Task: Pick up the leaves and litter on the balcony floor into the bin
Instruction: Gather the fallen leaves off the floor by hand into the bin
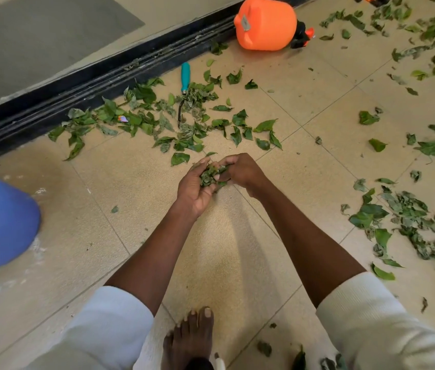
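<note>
Beige tiled balcony floor point(304, 161), faintly gritty, dark grout lines; a black sliding-door track point(99, 84) runs along the far edge with grey matting beyond. Green leaves point(157, 124) lie scattered thickest by the track, with a second drift at right point(408, 225) and more toward the far right corner. Among the near-track pile: a teal-handled hand tool point(184, 84) and a small bright scrap of litter point(123, 118). An orange jug point(264, 24) lies on its side further back. Blue bin point(0, 220) sits at the left edge, well apart from the hands. Left hand point(197, 182) is cupped palm-up under a wad of leaves point(212, 174); right hand point(240, 170) curls over it, fingers pressing the wad in. Leaves look light, limp, partly wilted — likely to compress easily but shed strays if held loosely; best gathered in bunches and clamped between both palms. Smooth tile should let flat leaves cling, so fingertip pinching at an edge seems needed. A bare foot point(192, 335) stands below.
</note>
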The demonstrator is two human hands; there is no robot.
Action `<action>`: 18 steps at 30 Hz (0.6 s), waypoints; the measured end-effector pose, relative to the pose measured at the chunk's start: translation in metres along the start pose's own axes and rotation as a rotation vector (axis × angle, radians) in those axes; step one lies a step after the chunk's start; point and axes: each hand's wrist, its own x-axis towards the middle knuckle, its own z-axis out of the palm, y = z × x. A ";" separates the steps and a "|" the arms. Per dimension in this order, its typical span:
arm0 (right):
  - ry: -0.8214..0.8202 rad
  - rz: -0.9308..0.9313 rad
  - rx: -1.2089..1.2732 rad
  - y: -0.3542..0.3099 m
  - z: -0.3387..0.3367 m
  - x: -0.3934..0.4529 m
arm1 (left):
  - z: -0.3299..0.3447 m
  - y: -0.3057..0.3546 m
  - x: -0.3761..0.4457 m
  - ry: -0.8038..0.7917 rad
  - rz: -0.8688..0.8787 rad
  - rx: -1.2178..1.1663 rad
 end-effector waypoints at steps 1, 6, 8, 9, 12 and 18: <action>0.038 -0.010 -0.031 -0.001 0.005 0.000 | 0.001 0.000 0.000 -0.006 0.001 0.020; 0.221 -0.043 -0.075 -0.002 0.029 -0.002 | 0.001 0.004 0.002 0.017 -0.020 0.067; 0.280 -0.091 -0.087 -0.007 0.039 -0.007 | 0.002 0.009 0.001 0.033 -0.032 0.063; 0.301 -0.107 -0.076 -0.010 0.043 -0.009 | 0.003 0.012 0.001 0.048 -0.037 0.061; 0.331 -0.109 -0.079 -0.020 0.053 -0.009 | 0.004 0.020 0.010 0.137 -0.024 0.081; 0.174 0.039 -0.077 -0.069 0.044 0.006 | 0.039 0.049 0.038 0.250 -0.023 0.251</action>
